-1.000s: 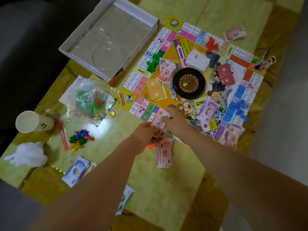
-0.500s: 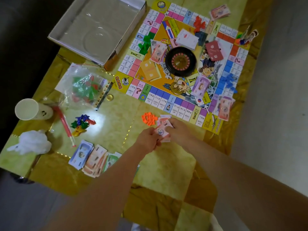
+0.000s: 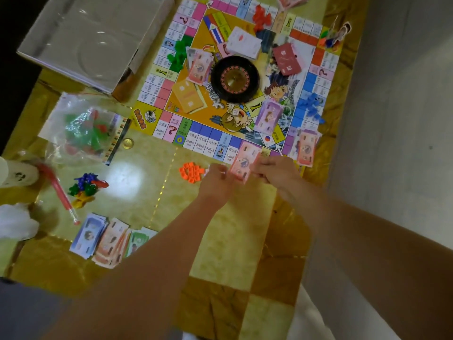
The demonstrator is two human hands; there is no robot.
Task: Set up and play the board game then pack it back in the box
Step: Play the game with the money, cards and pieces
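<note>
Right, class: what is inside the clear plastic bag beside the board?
Green and red plastic pieces show through the plastic bag. Its crinkled film blurs their shapes and count; anything beneath is covered.

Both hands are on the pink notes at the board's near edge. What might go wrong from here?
The left hand and right hand pinch the pink notes; loose ones may slip and scatter. The orange pieces lie beside the left hand, so a sweep could knock them about. The note stack at the board corner sits near the table edge and might get brushed off.
</note>
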